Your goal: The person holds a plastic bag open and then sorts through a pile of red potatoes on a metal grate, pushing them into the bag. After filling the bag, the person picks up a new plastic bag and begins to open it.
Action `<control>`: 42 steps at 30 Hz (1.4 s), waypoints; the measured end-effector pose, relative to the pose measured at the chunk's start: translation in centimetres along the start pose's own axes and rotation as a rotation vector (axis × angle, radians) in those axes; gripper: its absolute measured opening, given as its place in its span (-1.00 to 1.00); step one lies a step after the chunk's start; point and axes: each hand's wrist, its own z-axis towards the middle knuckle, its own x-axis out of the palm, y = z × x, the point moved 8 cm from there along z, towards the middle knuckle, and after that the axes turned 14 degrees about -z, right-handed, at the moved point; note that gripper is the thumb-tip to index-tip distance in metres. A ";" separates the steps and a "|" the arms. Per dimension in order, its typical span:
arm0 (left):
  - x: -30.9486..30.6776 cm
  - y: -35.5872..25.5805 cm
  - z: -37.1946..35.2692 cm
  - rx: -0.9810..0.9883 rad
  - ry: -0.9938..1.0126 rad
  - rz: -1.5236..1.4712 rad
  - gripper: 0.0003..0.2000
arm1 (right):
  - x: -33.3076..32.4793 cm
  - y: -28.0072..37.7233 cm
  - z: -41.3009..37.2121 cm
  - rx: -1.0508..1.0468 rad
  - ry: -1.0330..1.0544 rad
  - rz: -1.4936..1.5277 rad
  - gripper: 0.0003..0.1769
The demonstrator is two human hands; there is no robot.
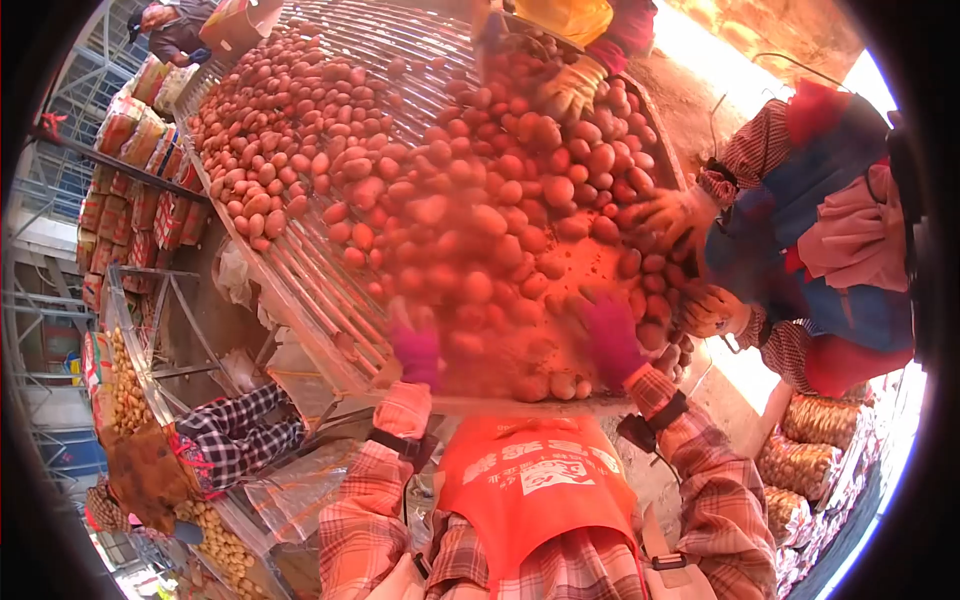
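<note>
Red-tinted potatoes (pixel 470 230) lie heaped across a slatted sorting table (pixel 330 285), blurred near its middle. My left hand (pixel 415 345), in a purple glove with paler fingers, is at the table's near edge beside the bare slats, its fingers stretched toward the heap. On the right, my right hand (pixel 610 335) wears a similar glove and reaches over a smooth, dusty board (pixel 575 265), next to several potatoes. Its fingers look extended, though blurred. Neither hand shows a potato in its grip.
A co-worker's gloved hands (pixel 680 220) work at the table's right side, and another gloved hand (pixel 575 88) reaches in from the far side. Filled sacks (pixel 815 430) stand at right, stacked bags (pixel 125 215) at left. A person in a checked garment (pixel 245 435) is lower left.
</note>
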 end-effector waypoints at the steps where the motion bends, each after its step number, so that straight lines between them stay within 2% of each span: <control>1: -1.2 2.2 1.1 -0.013 -0.012 0.000 -0.38 | 1.4 0.5 2.9 -0.012 -0.010 0.067 -0.42; 3: -1.9 6.8 2.6 -0.237 0.016 -0.194 -0.39 | 1.4 2.8 10.5 -0.156 -0.071 -0.016 -0.38; 4: -1.9 7.8 3.1 -0.250 0.003 -0.200 -0.39 | 3.0 3.1 14.0 -0.185 -0.077 0.018 -0.40; 6: -0.2 9.4 4.0 -0.271 0.142 -0.164 -0.35 | 7.1 3.5 19.8 -0.226 -0.073 0.042 -0.41; 7: -0.1 8.5 4.2 -0.273 0.161 0.016 -0.31 | 10.0 3.2 22.2 -0.169 0.060 0.136 -0.38; 8: 0.3 8.4 3.9 -0.290 0.162 0.002 -0.31 | 12.2 3.3 23.2 -0.105 0.195 0.226 -0.35; 9: 0.7 7.7 3.8 -0.232 0.132 0.045 -0.27 | 12.2 4.4 23.3 -0.106 0.211 0.210 -0.35; 11: 1.6 6.2 3.5 -0.181 0.119 0.067 -0.22 | 11.8 5.3 22.8 0.000 0.172 0.081 -0.21; 13: 2.2 2.8 2.5 -0.054 0.176 0.000 -0.12 | 11.8 5.8 21.9 0.029 0.180 0.034 -0.20; 16: 2.5 0.7 0.9 -0.110 0.250 -0.229 -0.04 | 10.8 5.1 19.8 0.071 0.156 0.033 -0.19; 18: 3.2 0.9 -0.9 -0.066 0.267 -0.202 -0.01 | 9.9 4.8 17.9 0.062 0.131 0.107 -0.20; 19: 3.9 1.4 -2.0 -0.096 0.341 -0.186 0.00 | 9.2 4.5 16.5 0.084 0.121 0.101 -0.20; 21: 4.2 -0.3 -1.6 -0.101 0.419 -0.171 0.00 | 8.4 3.8 13.9 0.188 0.193 -0.068 -0.24; 22: 5.1 -1.8 -2.0 -0.131 0.634 -0.053 -0.03 | 7.6 3.5 12.9 0.203 0.179 -0.072 -0.24; 23: 6.2 -2.8 -2.9 -0.163 0.848 0.072 -0.06 | 7.7 2.9 11.5 0.244 0.293 -0.130 -0.25; 24: 7.1 -2.9 -3.7 -0.149 0.861 0.073 -0.06 | 7.9 2.2 9.8 0.285 0.413 -0.184 -0.25; 26: 8.5 -5.3 -4.8 0.042 0.752 -0.266 -0.14 | 7.7 0.6 7.1 0.323 0.375 -0.186 -0.25; 27: 9.0 -6.3 -5.3 0.060 0.772 -0.263 -0.14 | 8.3 -0.5 5.4 0.351 0.258 -0.104 -0.25; 28: 9.6 -7.9 -5.7 0.177 0.774 -0.113 -0.16 | 8.7 -1.6 3.4 0.382 0.135 -0.026 -0.25; 29: 10.1 -9.5 -6.1 0.298 0.769 0.034 -0.19 | 9.7 -2.8 1.2 0.413 0.120 -0.028 -0.25; 30: 10.4 -11.2 -6.2 0.324 0.791 0.033 -0.19 | 10.3 -3.6 -0.8 0.439 0.102 0.094 -0.26; 31: 10.8 -12.2 -6.3 0.287 0.851 0.090 -0.19 | 10.9 -4.7 -2.9 0.463 0.080 0.216 -0.26; 33: 12.0 -13.3 -6.8 0.277 0.934 0.152 -0.19 | 8.7 -5.6 -5.8 0.461 0.089 0.125 -0.31; 38: 14.8 -14.2 -6.6 0.367 0.948 0.259 -0.21 | 4.1 -7.6 -10.4 0.391 0.142 -0.044 -0.43; 39: 15.2 -14.9 -6.6 0.265 1.013 0.220 -0.28 | 3.6 -7.9 -10.9 0.372 0.136 -0.060 -0.45; 40: 16.4 -14.3 -7.3 0.273 1.018 0.223 -0.28 | 3.1 -8.0 -11.2 0.348 0.124 -0.065 -0.48; 41: 18.3 -13.3 -8.4 0.264 1.052 0.101 -0.34 | 2.4 -8.4 -11.9 0.356 0.120 -0.062 -0.48; 42: 19.0 -13.7 -9.0 0.252 1.083 -0.021 -0.40 | 2.0 -9.7 -13.3 0.502 0.171 -0.076 -0.49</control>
